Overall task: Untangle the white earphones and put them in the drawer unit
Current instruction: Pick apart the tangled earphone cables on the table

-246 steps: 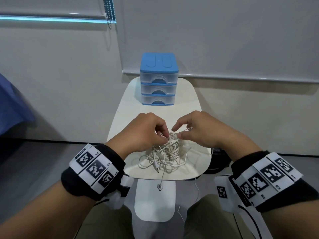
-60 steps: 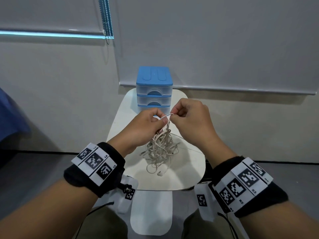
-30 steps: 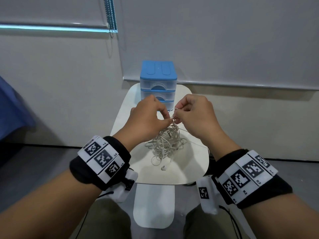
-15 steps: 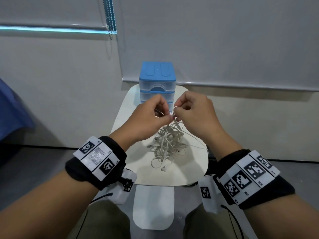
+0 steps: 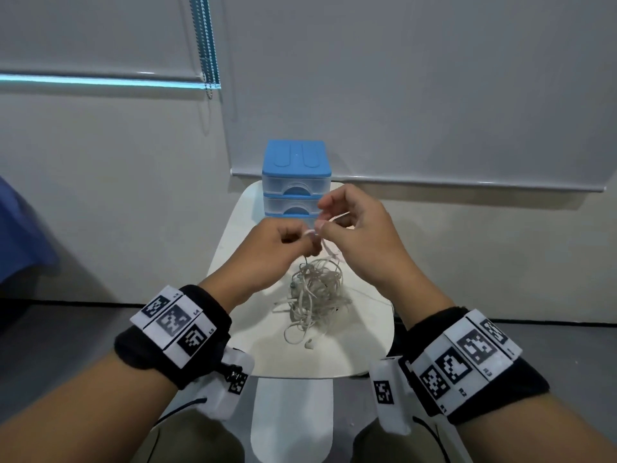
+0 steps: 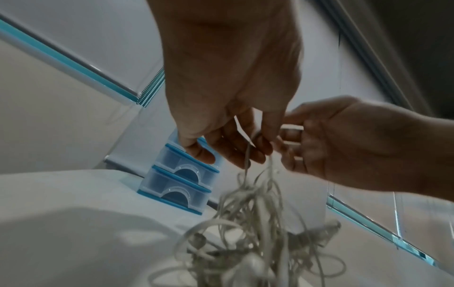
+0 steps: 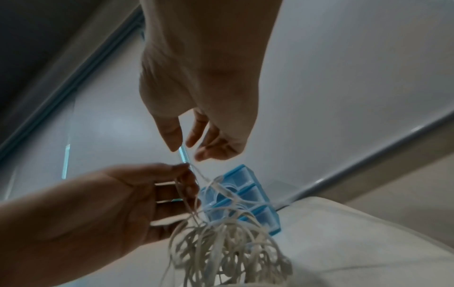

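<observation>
- Head view: the left hand [image 5: 270, 252] and right hand [image 5: 360, 235] meet above the middle of the white table [image 5: 364, 349], fingertips close together, each pinching a strand at the top of the white earphones [image 5: 315, 295].
- Most of the tangle hangs below the fingers; its lowest loops and one earbud lie on the tabletop on the near side.
- Left wrist view: the left hand's thumb and fingers are curled round a cord, and the bunched loops [image 6: 253, 233] dangle blurred beneath it.
- Right wrist view: the right hand's thumb and forefinger are narrowed on a thin strand, its other fingers loosely bent.
- At the far end of the table stands the blue drawer unit [image 5: 296, 177], three clear drawers, all closed; the right hand's fingers overlap its lower right corner.
- Roller blinds [image 5: 417, 85] cover the far wall, and a bead chain [image 5: 207, 45] hangs at the left.
- Blue cloth [image 5: 20, 235] shows at the left edge.
- Black wristbands with printed markers [image 5: 173, 324] wrap both wrists.
</observation>
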Demonstrator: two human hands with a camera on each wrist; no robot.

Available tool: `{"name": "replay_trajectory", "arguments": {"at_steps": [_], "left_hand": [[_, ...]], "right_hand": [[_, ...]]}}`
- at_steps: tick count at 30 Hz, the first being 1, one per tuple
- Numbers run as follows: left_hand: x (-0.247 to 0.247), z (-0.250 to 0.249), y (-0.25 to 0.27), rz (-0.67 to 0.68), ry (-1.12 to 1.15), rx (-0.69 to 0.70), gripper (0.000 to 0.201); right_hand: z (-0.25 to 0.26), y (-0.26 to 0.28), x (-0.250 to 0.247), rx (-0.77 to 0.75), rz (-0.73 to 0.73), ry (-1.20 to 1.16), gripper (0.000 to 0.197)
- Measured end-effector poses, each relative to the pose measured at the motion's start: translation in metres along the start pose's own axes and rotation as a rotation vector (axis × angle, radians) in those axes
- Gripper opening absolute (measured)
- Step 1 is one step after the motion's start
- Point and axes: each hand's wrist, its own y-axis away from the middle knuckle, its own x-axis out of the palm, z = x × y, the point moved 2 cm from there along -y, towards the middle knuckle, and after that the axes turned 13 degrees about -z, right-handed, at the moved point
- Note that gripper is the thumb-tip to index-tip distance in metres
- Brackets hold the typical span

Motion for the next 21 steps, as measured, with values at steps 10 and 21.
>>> {"name": "replay_trajectory", "arguments": {"at_steps": [10, 21], "left_hand": [[0.007, -0.013, 0.003, -0.075, 0.146, -0.024, 0.008], [0.007, -0.009, 0.005, 0.072, 0.085, 0.073, 0.02]], "right_hand": [[0.008, 0.004, 0.005, -0.348, 0.165, 0.582, 0.019], [0.039, -0.006, -0.002, -0.264, -0.115, 0.415, 0.051]]}}
